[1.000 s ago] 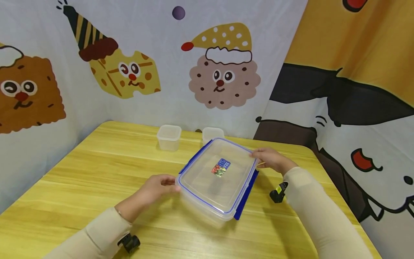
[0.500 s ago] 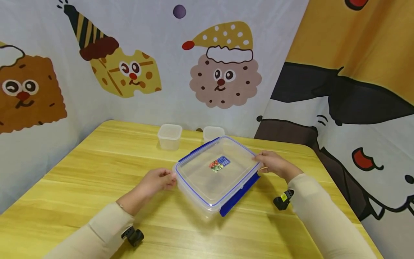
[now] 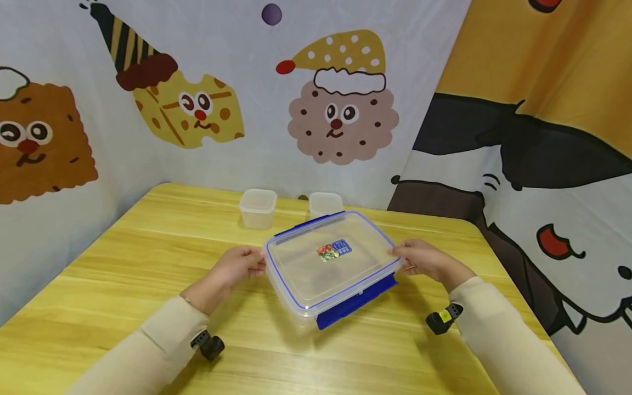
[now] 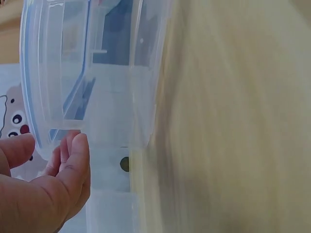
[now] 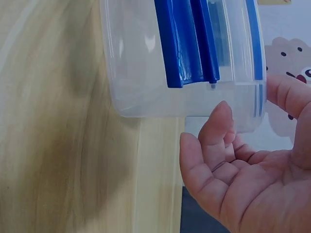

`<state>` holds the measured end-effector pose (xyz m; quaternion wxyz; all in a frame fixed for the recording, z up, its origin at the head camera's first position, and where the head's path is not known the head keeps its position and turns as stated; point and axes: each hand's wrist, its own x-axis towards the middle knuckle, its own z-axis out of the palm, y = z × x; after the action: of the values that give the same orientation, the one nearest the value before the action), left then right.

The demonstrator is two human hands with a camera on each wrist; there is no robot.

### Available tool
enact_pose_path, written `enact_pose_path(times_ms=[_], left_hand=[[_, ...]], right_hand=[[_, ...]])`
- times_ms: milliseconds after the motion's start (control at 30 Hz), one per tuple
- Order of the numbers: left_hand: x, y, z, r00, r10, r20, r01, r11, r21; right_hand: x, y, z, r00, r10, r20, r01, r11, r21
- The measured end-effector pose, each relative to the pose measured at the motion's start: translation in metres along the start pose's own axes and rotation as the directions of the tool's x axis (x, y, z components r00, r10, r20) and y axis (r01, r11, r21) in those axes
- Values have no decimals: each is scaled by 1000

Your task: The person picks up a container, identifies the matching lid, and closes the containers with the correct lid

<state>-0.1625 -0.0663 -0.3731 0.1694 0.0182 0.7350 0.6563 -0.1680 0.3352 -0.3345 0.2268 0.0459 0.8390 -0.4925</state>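
Observation:
A clear plastic food storage container (image 3: 296,274) with a blue-edged lid and a fruit label (image 3: 333,250) lies crosswise between my hands. Its near long side carries a blue clip flap (image 3: 356,303), slanting outward; another blue flap (image 3: 308,221) runs along the far side. My left hand (image 3: 236,269) pinches the left end at the rim, thumb above and fingers below. At the right end, my right hand (image 3: 427,259) grips the rim corner with its thumb on the lid and fingers curled beneath. A shadow shows under the container, which appears slightly raised off the table.
Two small translucent tubs stand at the back of the wooden table (image 3: 148,263): the left tub (image 3: 258,211) in full view, the right tub (image 3: 326,202) partly behind the container. A cartoon-printed cloth (image 3: 266,93) hangs behind the table.
The container has turned clockwise, its blue-flapped side swinging round toward me. My left hand has moved slightly back, and my right hand slightly nearer and to the right.

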Motion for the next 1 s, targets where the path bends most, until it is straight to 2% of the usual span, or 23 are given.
enact_pose_path(times_ms=[300,533,1000], left_hand=[[20,5,-5,1000,22,-14,-21,998,61],[38,12,-4,1000,2,-31,1,996,91],[65,21,-3,1000,6,-5,-6,996,94]], right_hand=[[-13,0,9,1000,-3,13,3,999,48],[-19,3,14,1000,-7,12,6,997,78],[-32,10,19,1000,-8,-8,9,993,121]])
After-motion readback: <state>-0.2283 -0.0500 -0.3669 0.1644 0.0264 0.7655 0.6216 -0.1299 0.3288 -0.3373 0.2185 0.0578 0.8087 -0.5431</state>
